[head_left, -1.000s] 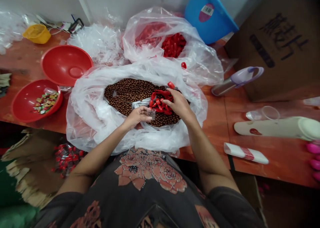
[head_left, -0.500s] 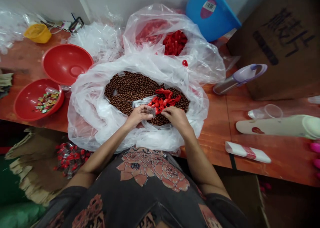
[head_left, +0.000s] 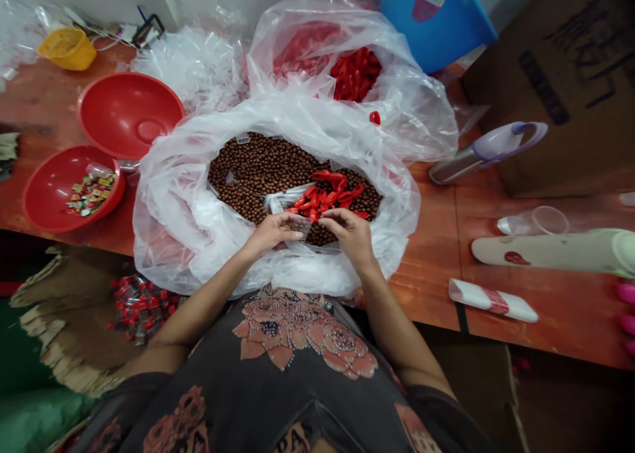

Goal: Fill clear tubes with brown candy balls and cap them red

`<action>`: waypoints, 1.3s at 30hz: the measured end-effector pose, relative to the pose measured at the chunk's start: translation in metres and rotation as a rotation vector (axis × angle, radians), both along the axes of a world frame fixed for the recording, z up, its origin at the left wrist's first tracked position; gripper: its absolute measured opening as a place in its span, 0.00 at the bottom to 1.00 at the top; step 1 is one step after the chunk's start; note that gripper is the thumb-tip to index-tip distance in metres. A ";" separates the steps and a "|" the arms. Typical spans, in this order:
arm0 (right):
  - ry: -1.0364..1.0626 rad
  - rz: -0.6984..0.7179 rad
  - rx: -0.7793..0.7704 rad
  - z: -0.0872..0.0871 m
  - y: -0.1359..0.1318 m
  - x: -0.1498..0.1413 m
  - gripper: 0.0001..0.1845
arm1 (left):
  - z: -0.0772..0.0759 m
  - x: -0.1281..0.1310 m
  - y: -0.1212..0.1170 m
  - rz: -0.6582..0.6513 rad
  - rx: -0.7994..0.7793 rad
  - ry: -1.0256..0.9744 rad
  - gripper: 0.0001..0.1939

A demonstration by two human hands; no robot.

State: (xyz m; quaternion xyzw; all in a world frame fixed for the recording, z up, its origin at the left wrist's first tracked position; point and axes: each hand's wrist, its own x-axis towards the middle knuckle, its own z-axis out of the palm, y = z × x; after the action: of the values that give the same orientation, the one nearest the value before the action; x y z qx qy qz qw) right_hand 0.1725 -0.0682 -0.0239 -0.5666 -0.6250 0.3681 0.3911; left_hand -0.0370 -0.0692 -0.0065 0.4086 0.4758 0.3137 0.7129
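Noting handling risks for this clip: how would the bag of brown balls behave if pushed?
The bag would probably crumple, judging by its loose folds. The many brown balls inside likely make it heavy; being round, some might roll.

The glossy reddish-brown counter [head_left: 426, 297] carries a big, open, whitish translucent plastic bag [head_left: 188, 195] of small round brown balls at its middle. On its left side sit an upper round red plastic bowl [head_left: 116, 102], a lower round red plastic bowl [head_left: 44, 198] and a yellow plastic tub [head_left: 69, 56]. On its right side are a steel bottle with a lavender lid [head_left: 454, 167], a long cream flask [head_left: 555, 251] and a white packet with a red band [head_left: 473, 295].
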 end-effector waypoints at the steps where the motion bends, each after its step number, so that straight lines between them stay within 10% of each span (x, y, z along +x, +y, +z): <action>1: 0.071 -0.032 0.006 0.002 -0.001 -0.004 0.09 | -0.001 0.001 -0.001 -0.009 0.007 0.004 0.21; 9: -0.011 0.326 0.141 0.008 -0.004 -0.004 0.11 | -0.012 0.003 -0.008 -0.024 0.046 0.023 0.19; 15: -0.162 0.131 0.113 0.002 0.016 0.001 0.11 | -0.009 -0.004 -0.012 -0.018 0.144 0.108 0.20; 24: -0.699 0.534 0.300 -0.014 0.049 -0.048 0.13 | 0.004 -0.014 -0.020 0.113 -0.010 0.020 0.23; 31: -0.218 0.222 0.206 -0.001 0.034 -0.024 0.17 | 0.005 -0.016 -0.021 0.106 0.014 0.015 0.23; 39: 0.059 0.215 0.112 0.018 0.007 -0.014 0.14 | 0.012 -0.006 -0.020 0.050 0.129 0.073 0.22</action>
State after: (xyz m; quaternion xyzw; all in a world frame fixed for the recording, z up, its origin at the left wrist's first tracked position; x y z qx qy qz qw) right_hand 0.1586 -0.0613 -0.0057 -0.4624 -0.6901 0.3888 0.3986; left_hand -0.0433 -0.0887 0.0058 0.4531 0.4903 0.3462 0.6592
